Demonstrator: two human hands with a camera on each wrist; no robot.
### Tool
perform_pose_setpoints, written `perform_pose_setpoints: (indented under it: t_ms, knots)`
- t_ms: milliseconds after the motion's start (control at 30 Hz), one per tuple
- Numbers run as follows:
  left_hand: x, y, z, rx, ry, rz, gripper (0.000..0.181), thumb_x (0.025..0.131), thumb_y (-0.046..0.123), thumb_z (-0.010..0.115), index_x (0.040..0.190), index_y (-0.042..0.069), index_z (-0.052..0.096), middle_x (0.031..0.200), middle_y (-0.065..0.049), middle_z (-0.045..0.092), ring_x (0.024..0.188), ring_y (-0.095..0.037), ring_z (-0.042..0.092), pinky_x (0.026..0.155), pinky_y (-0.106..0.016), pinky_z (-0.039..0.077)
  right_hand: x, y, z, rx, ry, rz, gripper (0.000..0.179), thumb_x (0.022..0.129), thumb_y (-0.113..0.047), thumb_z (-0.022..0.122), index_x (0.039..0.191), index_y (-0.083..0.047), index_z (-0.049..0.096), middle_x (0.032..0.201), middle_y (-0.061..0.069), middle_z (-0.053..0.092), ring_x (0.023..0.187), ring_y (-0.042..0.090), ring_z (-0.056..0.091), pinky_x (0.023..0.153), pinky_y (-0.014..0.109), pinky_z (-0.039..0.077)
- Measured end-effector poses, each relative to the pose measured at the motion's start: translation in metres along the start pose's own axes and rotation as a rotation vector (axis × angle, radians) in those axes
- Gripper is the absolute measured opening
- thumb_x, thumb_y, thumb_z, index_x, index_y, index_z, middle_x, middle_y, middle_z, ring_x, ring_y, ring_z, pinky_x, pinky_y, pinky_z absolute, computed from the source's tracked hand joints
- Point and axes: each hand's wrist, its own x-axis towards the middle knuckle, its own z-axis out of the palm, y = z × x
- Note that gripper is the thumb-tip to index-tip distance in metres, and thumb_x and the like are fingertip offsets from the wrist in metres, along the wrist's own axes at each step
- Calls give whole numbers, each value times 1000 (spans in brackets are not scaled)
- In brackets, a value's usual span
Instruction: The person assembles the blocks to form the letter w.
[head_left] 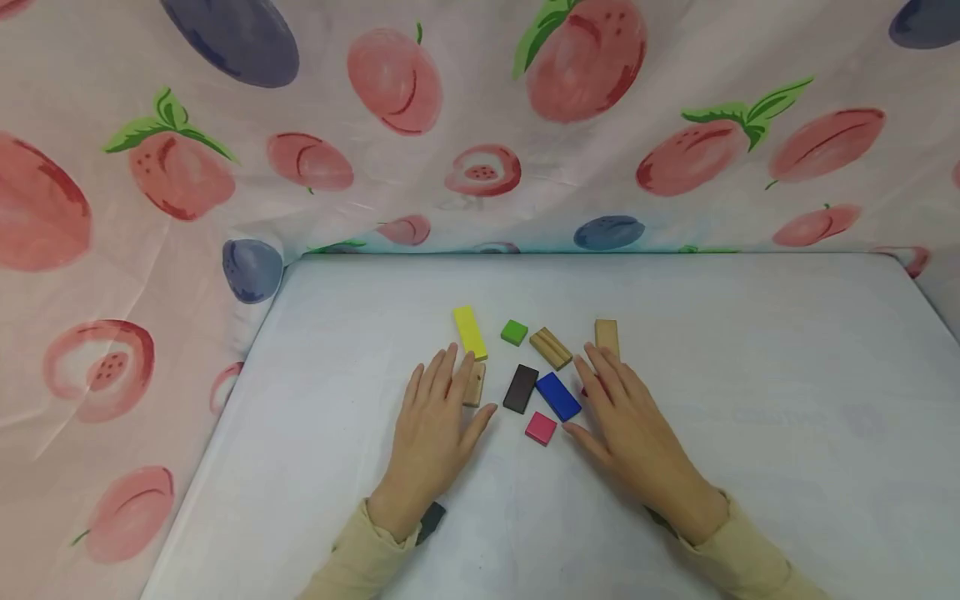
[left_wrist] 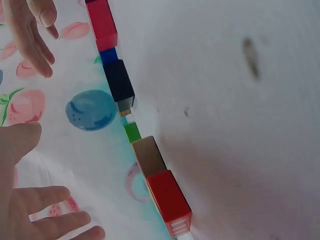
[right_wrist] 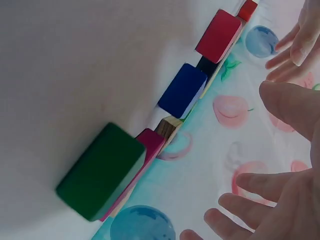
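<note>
My left hand (head_left: 430, 429) hovers with fingers extended over the left side of a loose group of blocks. Beneath its fingertips lie a yellow block (head_left: 470, 333) and a plain wooden block (head_left: 475, 385). A red block (left_wrist: 169, 197), hidden from the head camera, shows in the left wrist view. My right hand (head_left: 637, 433), fingers also spread, is above the right side, holding nothing. Near it are a blue block (head_left: 558, 397), a pink block (head_left: 541, 428) and another wooden block (head_left: 607, 337). In the right wrist view a green block (right_wrist: 102, 172) stands before a magenta block (right_wrist: 151, 142).
Between the hands lie a black block (head_left: 521, 388), a grooved wooden block (head_left: 551, 348) and a small green block (head_left: 514, 332). All rest on a white tabletop (head_left: 750, 358). A fruit-print cloth (head_left: 315, 100) hangs behind and at the left.
</note>
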Motion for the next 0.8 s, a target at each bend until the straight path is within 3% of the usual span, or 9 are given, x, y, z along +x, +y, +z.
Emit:
perform_pose_setpoints:
  t_ms: [367, 600, 800]
  knots:
    - [3, -10, -2, -46, 46, 10, 61, 94, 34, 69, 144, 3, 50, 149, -18, 48, 138, -33, 45, 117, -48, 34, 9, -6, 4, 87, 4, -31, 77, 87, -35, 75, 146, 1, 41, 156, 18, 34, 143, 38, 32, 114, 56, 35]
    - [6, -16, -4, -55, 30, -9, 55, 94, 29, 69, 141, 4, 53, 146, -18, 51, 135, -32, 48, 115, -46, 36, 14, -17, 4, 99, -92, 19, 78, 89, -40, 73, 150, -5, 38, 156, 14, 34, 142, 33, 35, 107, 52, 44]
    - [8, -21, -4, -65, 6, -37, 52, 93, 25, 70, 138, 4, 56, 144, -17, 53, 133, -32, 51, 113, -48, 40, 17, -22, 7, 115, -94, -7, 77, 88, -35, 76, 148, -4, 40, 153, 16, 38, 140, 34, 39, 108, 49, 44]
